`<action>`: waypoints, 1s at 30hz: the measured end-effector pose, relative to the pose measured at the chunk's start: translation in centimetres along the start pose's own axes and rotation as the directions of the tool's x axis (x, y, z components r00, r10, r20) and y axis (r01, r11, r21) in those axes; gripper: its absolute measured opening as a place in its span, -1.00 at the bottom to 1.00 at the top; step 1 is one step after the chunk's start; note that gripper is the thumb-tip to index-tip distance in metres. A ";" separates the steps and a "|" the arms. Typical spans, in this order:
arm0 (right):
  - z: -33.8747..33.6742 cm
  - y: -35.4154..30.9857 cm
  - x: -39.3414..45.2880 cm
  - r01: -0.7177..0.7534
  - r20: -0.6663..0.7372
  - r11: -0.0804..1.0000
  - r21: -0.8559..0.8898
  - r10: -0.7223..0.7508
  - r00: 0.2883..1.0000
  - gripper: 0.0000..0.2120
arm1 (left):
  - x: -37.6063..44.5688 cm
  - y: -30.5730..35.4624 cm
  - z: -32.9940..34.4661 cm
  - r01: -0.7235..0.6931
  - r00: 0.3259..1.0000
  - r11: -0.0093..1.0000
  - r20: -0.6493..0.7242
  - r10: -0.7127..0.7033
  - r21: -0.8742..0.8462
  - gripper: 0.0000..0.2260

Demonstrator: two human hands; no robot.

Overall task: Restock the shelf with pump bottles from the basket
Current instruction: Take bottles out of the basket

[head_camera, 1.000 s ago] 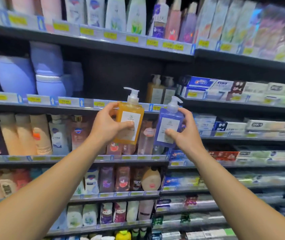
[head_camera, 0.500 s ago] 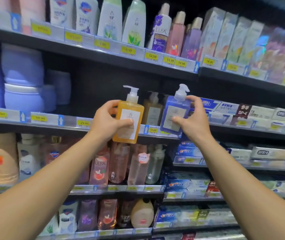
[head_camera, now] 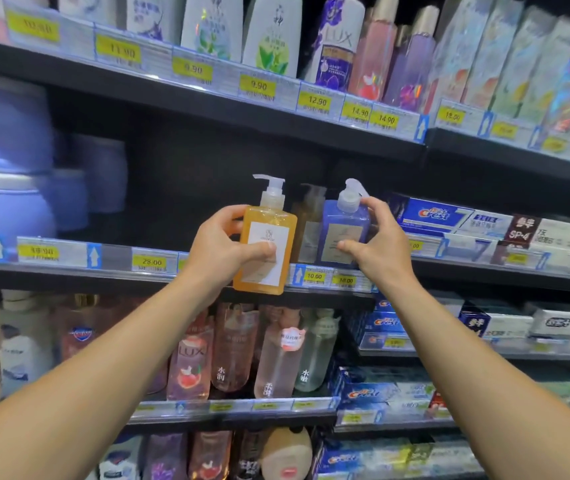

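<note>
My left hand (head_camera: 223, 249) grips an orange pump bottle (head_camera: 265, 244) with a white label, held in front of the middle shelf's edge (head_camera: 159, 263), its base below the shelf lip. My right hand (head_camera: 379, 244) holds a blue pump bottle (head_camera: 344, 233) that stands on that shelf, thumb on its label and fingers round its right side. A brownish pump bottle (head_camera: 306, 223) stands on the shelf behind, between the two. The basket is out of view.
Dark free space lies on the shelf left of the bottles, then blurred purple tubs (head_camera: 6, 168). Toothpaste boxes (head_camera: 484, 223) fill the shelf to the right. Shower gel bottles (head_camera: 339, 43) line the shelf above, with more bottles (head_camera: 238, 355) below.
Both hands rose with their bottles. The blue bottle moved up and back onto the middle shelf beside the brownish one. The orange bottle came up to the shelf edge.
</note>
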State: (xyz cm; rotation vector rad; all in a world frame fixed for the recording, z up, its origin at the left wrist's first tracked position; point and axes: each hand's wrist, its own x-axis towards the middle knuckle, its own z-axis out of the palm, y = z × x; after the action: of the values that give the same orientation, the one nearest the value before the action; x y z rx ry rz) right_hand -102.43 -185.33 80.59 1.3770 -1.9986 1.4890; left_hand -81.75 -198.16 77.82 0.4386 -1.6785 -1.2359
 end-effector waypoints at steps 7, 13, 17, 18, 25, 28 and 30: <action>1.6 2.1 0.7 -0.119 0.161 0.990 -0.072 0.129 0.978 -0.38 | 0.5 -0.3 -0.1 0.013 1.000 1.000 -0.010 -0.013 -0.021 -0.53; 2.6 1.8 -0.5 -0.052 -0.110 0.983 -0.174 0.033 0.993 -0.39 | 0.4 -0.7 0.0 0.013 1.000 1.000 -0.006 -0.013 -0.020 -0.54; 3.7 0.5 -1.7 0.184 -0.176 0.905 -0.383 -0.267 0.947 -0.63 | 0.3 -0.9 0.1 0.010 1.000 1.000 -0.001 -0.010 -0.007 -0.53; 4.2 0.2 -1.6 0.216 -0.126 0.872 -0.439 -0.297 0.947 -0.62 | 0.3 -0.9 0.1 0.008 1.000 1.000 -0.006 -0.008 -0.007 -0.53; 5.8 0.3 -0.4 0.158 -0.092 0.726 -0.669 -0.292 0.952 -0.57 | 0.4 -0.8 0.1 0.006 1.000 1.000 -0.021 -0.006 -0.006 -0.53; 5.1 1.2 0.0 0.112 -0.123 0.755 -0.646 -0.247 0.961 -0.62 | 0.5 -1.0 0.2 0.000 1.000 1.000 -0.016 0.000 0.017 -0.53; 4.3 2.0 0.2 0.087 -0.129 0.767 -0.636 -0.217 0.968 -0.61 | 0.5 -1.0 0.2 0.001 1.000 1.000 -0.014 -0.001 0.022 -0.53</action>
State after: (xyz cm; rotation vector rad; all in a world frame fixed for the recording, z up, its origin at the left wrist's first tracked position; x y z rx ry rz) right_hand -102.91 -189.12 77.82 1.0201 -1.9363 0.7274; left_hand -82.39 -198.84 77.23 0.4603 -1.6816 -1.2135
